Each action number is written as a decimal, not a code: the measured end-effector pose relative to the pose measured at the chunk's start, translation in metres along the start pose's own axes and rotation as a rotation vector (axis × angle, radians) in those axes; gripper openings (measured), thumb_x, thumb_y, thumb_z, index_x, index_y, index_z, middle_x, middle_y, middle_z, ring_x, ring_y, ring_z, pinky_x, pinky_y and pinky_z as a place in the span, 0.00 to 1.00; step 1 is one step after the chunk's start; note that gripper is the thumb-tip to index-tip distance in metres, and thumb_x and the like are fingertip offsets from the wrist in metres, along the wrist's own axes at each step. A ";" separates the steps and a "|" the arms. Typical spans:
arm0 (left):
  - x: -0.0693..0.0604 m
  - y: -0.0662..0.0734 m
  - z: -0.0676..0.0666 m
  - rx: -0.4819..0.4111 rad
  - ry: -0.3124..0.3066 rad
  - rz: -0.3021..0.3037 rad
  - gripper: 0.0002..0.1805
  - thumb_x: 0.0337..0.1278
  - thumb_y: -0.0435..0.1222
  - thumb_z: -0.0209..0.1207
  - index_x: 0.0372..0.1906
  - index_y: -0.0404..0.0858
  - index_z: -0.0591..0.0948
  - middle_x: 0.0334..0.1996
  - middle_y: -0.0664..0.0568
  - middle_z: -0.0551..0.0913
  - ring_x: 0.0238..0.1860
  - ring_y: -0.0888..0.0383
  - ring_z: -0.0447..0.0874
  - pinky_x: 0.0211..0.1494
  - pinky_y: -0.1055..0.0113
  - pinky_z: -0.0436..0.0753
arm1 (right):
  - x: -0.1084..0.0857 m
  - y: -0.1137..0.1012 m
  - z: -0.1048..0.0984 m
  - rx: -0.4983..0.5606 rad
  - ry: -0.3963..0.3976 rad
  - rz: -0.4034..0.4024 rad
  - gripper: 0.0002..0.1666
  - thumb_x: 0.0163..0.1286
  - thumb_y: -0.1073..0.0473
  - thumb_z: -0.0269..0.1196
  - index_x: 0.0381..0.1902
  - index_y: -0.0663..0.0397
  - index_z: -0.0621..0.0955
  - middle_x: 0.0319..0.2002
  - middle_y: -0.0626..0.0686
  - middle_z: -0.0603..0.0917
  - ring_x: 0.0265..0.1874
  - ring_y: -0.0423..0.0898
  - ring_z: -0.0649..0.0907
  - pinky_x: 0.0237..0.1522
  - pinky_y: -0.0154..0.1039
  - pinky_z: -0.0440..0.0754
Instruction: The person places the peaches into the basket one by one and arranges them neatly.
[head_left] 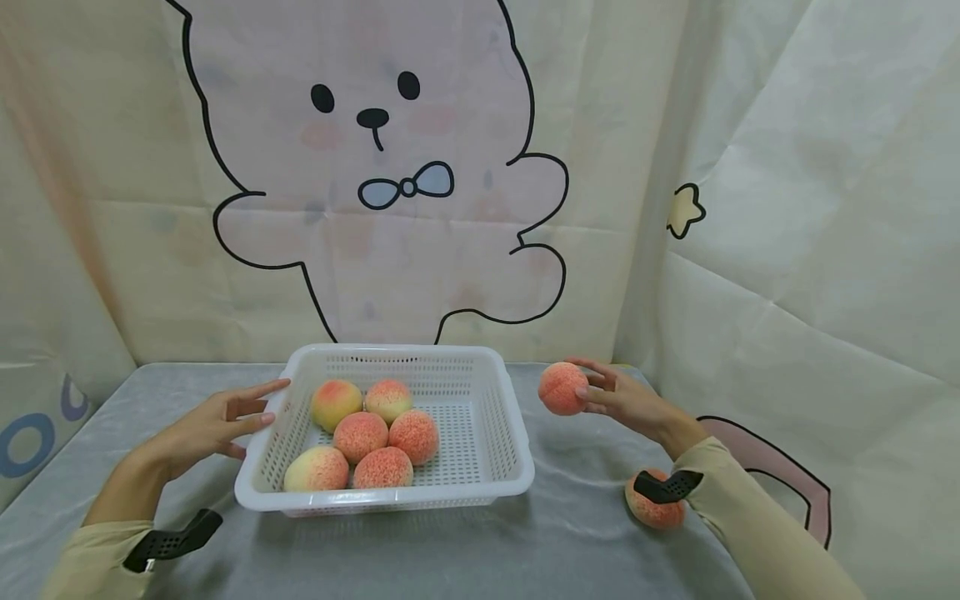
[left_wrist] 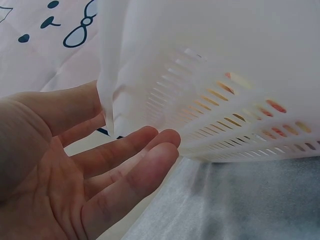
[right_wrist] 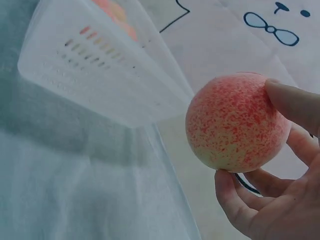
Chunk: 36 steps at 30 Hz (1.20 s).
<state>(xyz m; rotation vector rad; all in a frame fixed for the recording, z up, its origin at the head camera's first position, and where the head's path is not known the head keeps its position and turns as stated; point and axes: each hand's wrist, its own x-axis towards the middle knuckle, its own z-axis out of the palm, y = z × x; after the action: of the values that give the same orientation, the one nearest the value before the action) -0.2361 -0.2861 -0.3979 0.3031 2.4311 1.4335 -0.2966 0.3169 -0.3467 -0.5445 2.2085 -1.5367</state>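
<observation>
A white perforated plastic basket (head_left: 491, 498) sits on the table with several peaches (head_left: 361, 437) inside it. At its left rim is my left hand (head_left: 210, 425), its relaxed fingers spread and touching the basket's edge. In the left wrist view, the fingertips (left_wrist: 169, 137) lie beside the basket's outer wall (left_wrist: 235, 45). To the right of the basket, my right hand (head_left: 618, 396) holds a pink peach (head_left: 561, 388) above the table. The right wrist view shows this peach (right_wrist: 235, 122) between thumb and fingers. Another peach (head_left: 651, 510) rests on the table, partly hidden by the right wrist strap.
A grey cloth (head_left: 420, 558) covers the table. Behind it hangs a pale curtain (head_left: 615, 108) with a cartoon bear, and more curtain (head_left: 840, 250) closes off the right side. Black straps (head_left: 172, 540) are on both wrists.
</observation>
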 end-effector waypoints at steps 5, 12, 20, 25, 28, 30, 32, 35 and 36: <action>0.000 -0.001 0.000 0.004 -0.001 0.004 0.41 0.74 0.47 0.55 0.82 0.44 0.49 0.76 0.27 0.57 0.65 0.36 0.76 0.47 0.47 0.87 | 0.006 -0.012 0.012 0.017 0.025 -0.010 0.36 0.78 0.59 0.57 0.79 0.47 0.59 0.65 0.49 0.75 0.55 0.41 0.82 0.58 0.36 0.80; -0.001 -0.001 0.001 0.008 0.006 0.007 0.41 0.74 0.47 0.55 0.82 0.44 0.49 0.76 0.26 0.57 0.64 0.37 0.78 0.48 0.47 0.87 | 0.018 -0.031 0.027 0.026 0.021 -0.009 0.37 0.77 0.57 0.58 0.79 0.46 0.59 0.68 0.52 0.72 0.58 0.42 0.81 0.63 0.39 0.76; 0.000 -0.003 0.001 0.014 0.014 0.006 0.41 0.73 0.48 0.55 0.82 0.45 0.49 0.76 0.27 0.58 0.64 0.37 0.78 0.47 0.48 0.87 | 0.032 -0.048 0.046 0.050 0.008 -0.016 0.39 0.76 0.56 0.60 0.79 0.45 0.58 0.71 0.56 0.70 0.61 0.43 0.78 0.67 0.45 0.75; 0.001 -0.003 0.001 0.010 0.013 0.004 0.41 0.73 0.48 0.55 0.82 0.45 0.50 0.76 0.27 0.59 0.65 0.36 0.77 0.47 0.48 0.87 | 0.044 -0.055 0.058 0.094 -0.016 -0.037 0.37 0.76 0.58 0.59 0.79 0.44 0.60 0.72 0.57 0.69 0.63 0.45 0.76 0.71 0.53 0.72; 0.001 -0.003 0.001 0.008 0.013 0.006 0.41 0.73 0.47 0.55 0.82 0.45 0.50 0.76 0.27 0.59 0.65 0.37 0.77 0.48 0.48 0.87 | 0.050 -0.058 0.066 0.107 -0.031 -0.052 0.37 0.76 0.58 0.59 0.79 0.44 0.60 0.72 0.59 0.69 0.65 0.46 0.76 0.72 0.57 0.70; 0.001 -0.003 0.001 0.009 0.014 0.005 0.41 0.73 0.47 0.55 0.82 0.45 0.51 0.75 0.27 0.60 0.65 0.37 0.77 0.47 0.48 0.87 | 0.055 -0.058 0.071 0.117 -0.041 -0.061 0.38 0.76 0.58 0.59 0.79 0.45 0.59 0.72 0.59 0.69 0.65 0.47 0.76 0.72 0.59 0.69; 0.001 -0.002 0.001 0.005 0.013 0.005 0.41 0.73 0.47 0.55 0.82 0.44 0.51 0.75 0.27 0.60 0.64 0.38 0.77 0.47 0.48 0.87 | 0.060 -0.059 0.075 0.126 -0.046 -0.067 0.38 0.77 0.58 0.59 0.79 0.46 0.58 0.73 0.60 0.68 0.67 0.50 0.75 0.73 0.60 0.67; 0.000 -0.002 0.001 0.001 0.012 0.005 0.41 0.73 0.47 0.56 0.82 0.44 0.51 0.75 0.27 0.60 0.64 0.39 0.78 0.47 0.48 0.87 | 0.068 -0.059 0.083 0.139 -0.045 -0.062 0.38 0.77 0.59 0.58 0.80 0.47 0.58 0.74 0.61 0.67 0.69 0.53 0.73 0.73 0.61 0.66; 0.000 -0.002 0.001 0.000 0.011 0.006 0.41 0.73 0.47 0.55 0.82 0.44 0.51 0.75 0.27 0.60 0.64 0.39 0.78 0.47 0.48 0.87 | 0.070 -0.060 0.085 0.143 -0.038 -0.055 0.38 0.77 0.60 0.58 0.80 0.47 0.58 0.74 0.61 0.67 0.70 0.53 0.73 0.73 0.61 0.67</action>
<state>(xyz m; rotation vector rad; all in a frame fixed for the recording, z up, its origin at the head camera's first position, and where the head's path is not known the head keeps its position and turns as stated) -0.2362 -0.2861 -0.3996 0.3037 2.4410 1.4417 -0.3059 0.1938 -0.3246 -0.5891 2.0518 -1.6824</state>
